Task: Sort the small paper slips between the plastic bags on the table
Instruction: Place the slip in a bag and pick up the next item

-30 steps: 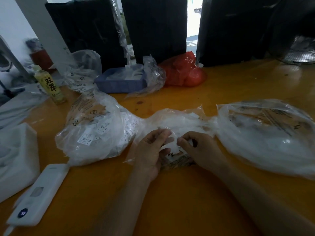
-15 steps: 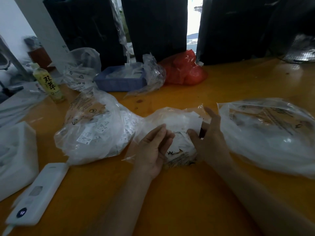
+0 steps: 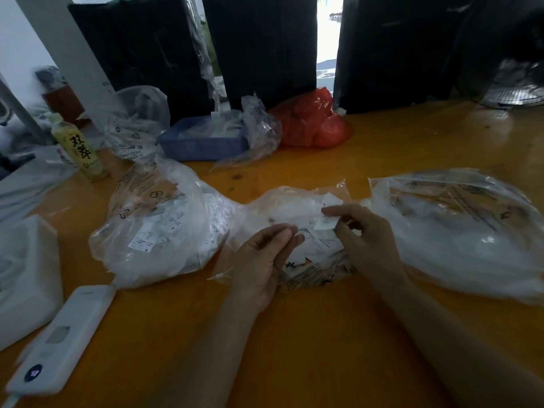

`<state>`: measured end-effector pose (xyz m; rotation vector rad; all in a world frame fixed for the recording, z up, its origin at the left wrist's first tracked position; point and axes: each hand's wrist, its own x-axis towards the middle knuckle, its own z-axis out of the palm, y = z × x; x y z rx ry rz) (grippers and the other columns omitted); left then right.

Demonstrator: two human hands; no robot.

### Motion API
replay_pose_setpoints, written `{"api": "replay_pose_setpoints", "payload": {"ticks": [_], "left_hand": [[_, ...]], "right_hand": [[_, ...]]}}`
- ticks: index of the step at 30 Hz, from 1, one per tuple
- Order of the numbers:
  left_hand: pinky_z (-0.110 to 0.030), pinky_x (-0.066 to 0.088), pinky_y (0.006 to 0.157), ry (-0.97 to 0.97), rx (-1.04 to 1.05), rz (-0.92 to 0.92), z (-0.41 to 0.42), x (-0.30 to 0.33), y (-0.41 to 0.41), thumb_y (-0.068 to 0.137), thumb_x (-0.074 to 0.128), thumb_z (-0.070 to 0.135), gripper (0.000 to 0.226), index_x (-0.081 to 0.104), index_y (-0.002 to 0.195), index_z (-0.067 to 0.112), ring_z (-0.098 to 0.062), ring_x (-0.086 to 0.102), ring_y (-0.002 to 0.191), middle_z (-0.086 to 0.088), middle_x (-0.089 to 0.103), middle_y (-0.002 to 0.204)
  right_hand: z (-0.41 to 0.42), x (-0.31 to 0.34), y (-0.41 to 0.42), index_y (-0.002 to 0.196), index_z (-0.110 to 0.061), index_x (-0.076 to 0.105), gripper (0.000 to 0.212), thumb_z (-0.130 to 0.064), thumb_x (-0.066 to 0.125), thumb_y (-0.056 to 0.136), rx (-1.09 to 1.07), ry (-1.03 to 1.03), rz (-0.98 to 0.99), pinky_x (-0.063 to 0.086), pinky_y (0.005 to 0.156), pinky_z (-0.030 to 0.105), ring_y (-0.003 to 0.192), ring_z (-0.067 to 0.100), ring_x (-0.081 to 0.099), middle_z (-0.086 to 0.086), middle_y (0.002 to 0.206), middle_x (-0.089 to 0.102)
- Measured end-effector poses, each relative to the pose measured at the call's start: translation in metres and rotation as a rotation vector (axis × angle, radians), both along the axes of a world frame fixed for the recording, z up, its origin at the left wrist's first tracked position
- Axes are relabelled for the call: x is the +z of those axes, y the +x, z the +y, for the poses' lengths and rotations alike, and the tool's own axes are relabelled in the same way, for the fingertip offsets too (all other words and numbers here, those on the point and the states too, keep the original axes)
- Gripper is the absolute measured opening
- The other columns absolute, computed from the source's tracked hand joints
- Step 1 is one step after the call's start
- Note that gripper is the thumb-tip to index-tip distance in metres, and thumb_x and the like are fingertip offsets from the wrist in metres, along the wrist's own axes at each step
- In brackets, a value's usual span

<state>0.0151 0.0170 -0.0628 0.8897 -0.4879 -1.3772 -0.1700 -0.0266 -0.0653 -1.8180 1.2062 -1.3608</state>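
The paper slip (image 3: pixel 326 221) is pinched in the right hand (image 3: pixel 365 237) above the middle bag (image 3: pixel 282 207). The left hand (image 3: pixel 262 260) rests on that bag, fingers almost straight, holding nothing. Better read the slip first, then carry only this one to the right bag (image 3: pixel 459 231).

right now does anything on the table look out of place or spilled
Nothing looks spilled. The slips stay inside the clear bags, apart from one slip pinched in the right hand over the middle bag. The only non-sorting items are a drink bottle and a white device at the left.
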Motion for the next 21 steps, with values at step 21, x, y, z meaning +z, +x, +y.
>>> {"api": "replay_pose_setpoints", "payload": {"ticks": [21], "left_hand": [[-0.028, 0.062, 0.091, -0.076, -0.087, -0.625, 0.011, -0.002, -0.005, 0.071, 0.089, 0.047, 0.022, 0.081, 0.092, 0.047, -0.013, 0.077, 0.106, 0.003, 0.082, 0.108]], "right_hand": [[0.007, 0.007, 0.006, 0.115, -0.037, 0.066, 0.026, -0.017, 0.065, 0.099, 0.062, -0.153, 0.158, 0.045, 0.059, 0.015, 0.072, 0.008, 0.061, -0.027, 0.087, 0.062]]}}
